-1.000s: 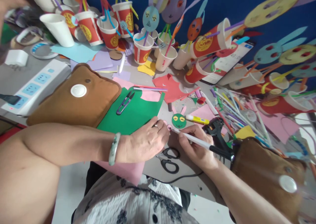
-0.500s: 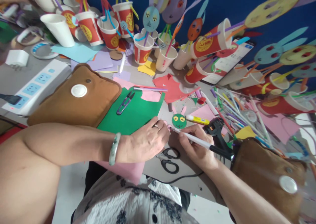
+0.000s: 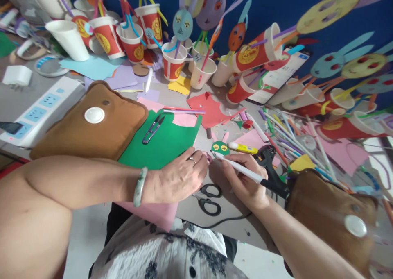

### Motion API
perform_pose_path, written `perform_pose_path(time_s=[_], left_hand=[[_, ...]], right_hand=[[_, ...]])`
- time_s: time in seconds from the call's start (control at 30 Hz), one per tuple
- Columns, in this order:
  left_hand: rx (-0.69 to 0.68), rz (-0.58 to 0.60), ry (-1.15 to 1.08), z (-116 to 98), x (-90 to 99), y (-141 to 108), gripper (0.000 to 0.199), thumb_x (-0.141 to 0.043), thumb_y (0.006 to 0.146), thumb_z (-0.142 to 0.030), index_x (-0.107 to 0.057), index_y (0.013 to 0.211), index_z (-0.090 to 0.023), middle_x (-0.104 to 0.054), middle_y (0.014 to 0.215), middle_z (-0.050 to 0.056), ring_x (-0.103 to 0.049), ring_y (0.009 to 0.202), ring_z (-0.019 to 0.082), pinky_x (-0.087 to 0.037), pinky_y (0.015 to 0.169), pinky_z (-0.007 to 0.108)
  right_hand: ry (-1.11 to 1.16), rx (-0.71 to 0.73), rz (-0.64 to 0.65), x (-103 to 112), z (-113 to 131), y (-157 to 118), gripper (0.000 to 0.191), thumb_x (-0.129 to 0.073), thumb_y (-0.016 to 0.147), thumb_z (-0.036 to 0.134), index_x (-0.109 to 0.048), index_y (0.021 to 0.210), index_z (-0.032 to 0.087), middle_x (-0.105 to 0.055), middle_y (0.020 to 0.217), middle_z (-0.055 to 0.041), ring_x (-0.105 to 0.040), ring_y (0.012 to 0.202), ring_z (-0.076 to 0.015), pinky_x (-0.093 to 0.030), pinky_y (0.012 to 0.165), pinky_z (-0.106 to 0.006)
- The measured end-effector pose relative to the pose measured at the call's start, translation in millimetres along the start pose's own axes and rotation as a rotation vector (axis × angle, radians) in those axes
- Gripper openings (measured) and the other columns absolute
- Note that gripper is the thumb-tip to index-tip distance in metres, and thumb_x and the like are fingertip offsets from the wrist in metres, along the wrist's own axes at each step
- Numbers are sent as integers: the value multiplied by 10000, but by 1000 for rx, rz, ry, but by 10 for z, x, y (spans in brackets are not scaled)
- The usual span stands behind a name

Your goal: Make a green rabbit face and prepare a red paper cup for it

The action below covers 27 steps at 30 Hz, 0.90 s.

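My left hand (image 3: 181, 178), fingers curled together, presses a small pink paper piece (image 3: 209, 158) against the table by its edge. Dark marks show on that piece; most of it is under the fingertips. Between the thumb and fingers of my right hand (image 3: 247, 184) is a white pen (image 3: 242, 169) with a black rear end. Its tip points left, just above the pink piece and beside a green paper rabbit face (image 3: 220, 147) with yellow eyes and pink ears. Black-handled scissors (image 3: 210, 200) lie between my hands, nearer my body.
Green paper (image 3: 167, 137) with thread snips (image 3: 153, 129) lies by my left hand. A yellow glue stick (image 3: 243, 148) and a black glue gun (image 3: 269, 160) are near my right hand. Brown cushions (image 3: 92, 133) flank me. Paper cups (image 3: 175, 62) with rabbit faces stand behind.
The pen tip has come off the pink piece and shifted slightly up toward the green face. More of the marks on the piece look covered. My left hand stays in place.
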<state>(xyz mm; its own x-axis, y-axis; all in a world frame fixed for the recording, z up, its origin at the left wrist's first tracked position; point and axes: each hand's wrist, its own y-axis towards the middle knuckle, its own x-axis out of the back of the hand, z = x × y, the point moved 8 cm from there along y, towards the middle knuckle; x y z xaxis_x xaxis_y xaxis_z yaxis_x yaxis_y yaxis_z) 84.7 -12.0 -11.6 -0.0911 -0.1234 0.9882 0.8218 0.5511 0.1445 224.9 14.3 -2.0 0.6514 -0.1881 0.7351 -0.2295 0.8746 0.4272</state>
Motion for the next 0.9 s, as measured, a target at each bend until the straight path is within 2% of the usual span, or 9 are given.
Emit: perform_pose_path(time_s=[0.3,0.63,0.9], left_hand=[[-52,-11,-12,-21,11,-3,409,-478,1010,-268,-584,1304,-5,-624,1317,230,-581,1176,289,-399,1064,459],[-20,-18,-32,4,27,6,429,-469,1011,-281,-572,1312,8,-629,1301,229,-580,1187,303,-419,1045,463],[-10,1,-27,-2,1,-9,397,-444,1027,-288,-586,1285,-22,-632,1296,214,-579,1188,302,-411,1055,466]], right_hand=[[74,-76,38,-45,-106,-3,83,-622,947,304,-648,955,226,-732,734,-11,-692,584,-172,-550,538,-298],[89,-52,47,-44,-116,-31,70,-636,948,285,-651,990,232,-717,715,8,-663,537,-153,-541,540,-290],[54,-56,99,-73,-110,-18,94,-626,946,320,-634,925,228,-676,666,18,-616,499,-142,-493,484,-270]])
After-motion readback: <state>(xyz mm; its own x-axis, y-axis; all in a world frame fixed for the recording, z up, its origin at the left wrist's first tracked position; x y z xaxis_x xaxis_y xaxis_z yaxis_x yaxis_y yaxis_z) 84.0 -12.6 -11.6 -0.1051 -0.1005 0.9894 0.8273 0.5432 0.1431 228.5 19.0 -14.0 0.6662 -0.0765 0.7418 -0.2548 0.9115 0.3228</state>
